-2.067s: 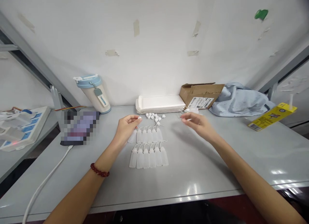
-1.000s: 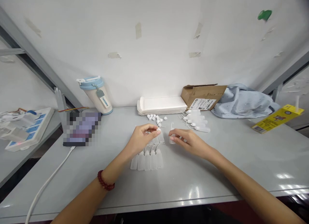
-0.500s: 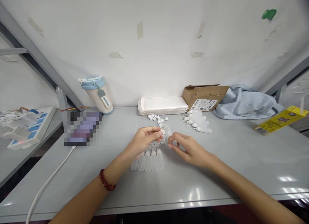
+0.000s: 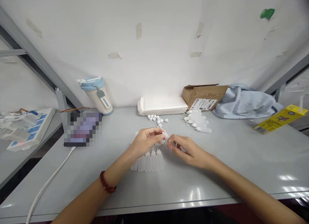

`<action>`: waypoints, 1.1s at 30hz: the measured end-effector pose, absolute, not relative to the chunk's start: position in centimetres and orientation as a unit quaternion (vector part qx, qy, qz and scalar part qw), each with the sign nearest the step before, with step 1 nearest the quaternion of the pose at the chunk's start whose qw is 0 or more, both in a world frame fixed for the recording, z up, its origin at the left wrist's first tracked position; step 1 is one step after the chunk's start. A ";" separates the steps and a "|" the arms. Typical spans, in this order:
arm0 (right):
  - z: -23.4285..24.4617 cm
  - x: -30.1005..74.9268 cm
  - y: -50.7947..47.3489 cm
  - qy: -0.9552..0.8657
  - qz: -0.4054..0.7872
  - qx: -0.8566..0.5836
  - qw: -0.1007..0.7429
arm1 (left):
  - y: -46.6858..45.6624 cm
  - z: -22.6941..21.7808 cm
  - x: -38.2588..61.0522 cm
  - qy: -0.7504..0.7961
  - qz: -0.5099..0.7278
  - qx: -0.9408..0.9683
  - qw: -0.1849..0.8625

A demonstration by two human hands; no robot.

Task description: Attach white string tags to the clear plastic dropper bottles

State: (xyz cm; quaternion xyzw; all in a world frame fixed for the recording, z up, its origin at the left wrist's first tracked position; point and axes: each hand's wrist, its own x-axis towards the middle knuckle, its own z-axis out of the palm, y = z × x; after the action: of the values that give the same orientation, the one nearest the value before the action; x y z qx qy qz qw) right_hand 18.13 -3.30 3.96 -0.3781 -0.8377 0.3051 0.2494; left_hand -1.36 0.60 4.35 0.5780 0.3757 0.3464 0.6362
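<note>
My left hand [image 4: 146, 142] is closed in a pinch on a small white cap [image 4: 163, 134]. Just to its right, the curled fingers of my right hand [image 4: 187, 150] hold a small translucent bottle [image 4: 167, 138], mostly hidden behind them. Cap and bottle top meet between the hands; whether they are joined I cannot tell. Below the left hand lies a row of translucent plastic bottles [image 4: 154, 162] with thin white cords at their necks. Loose white caps [image 4: 158, 119] are scattered beyond the hands. Several bottles with white tops [image 4: 199, 123] lie in a group at the back right.
Along the wall are a tumbler [image 4: 98, 97], a stack of white flat boxes [image 4: 164, 105], a cardboard box [image 4: 205, 95] and a light blue cloth [image 4: 246, 103]. A yellow drink carton [image 4: 281, 119] is at right. A phone [image 4: 84, 129] with a white cable lies left.
The white cap and the bottle top have come together between my hands. My left hand has shifted slightly right; the bottle in my right hand has tipped toward it.
</note>
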 end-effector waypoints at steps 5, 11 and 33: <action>4.4 18.1 -3.3 -0.812 0.344 -0.395 0.258 | 0.7 4.4 -1.5 0.390 0.342 0.595 0.614; 5.1 18.4 -3.1 -0.761 0.397 -0.425 0.285 | 0.5 4.6 -1.7 0.408 0.329 0.624 0.579; 5.4 19.2 -2.4 -0.644 0.591 -0.390 0.290 | -0.8 4.5 -1.3 0.390 0.292 0.632 0.603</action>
State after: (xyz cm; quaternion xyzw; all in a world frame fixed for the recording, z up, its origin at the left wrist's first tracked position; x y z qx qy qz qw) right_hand 19.19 -2.41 5.37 -0.3899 -0.6442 0.5909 0.2896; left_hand -1.31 -0.81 4.48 0.6318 0.3903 0.2919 0.6027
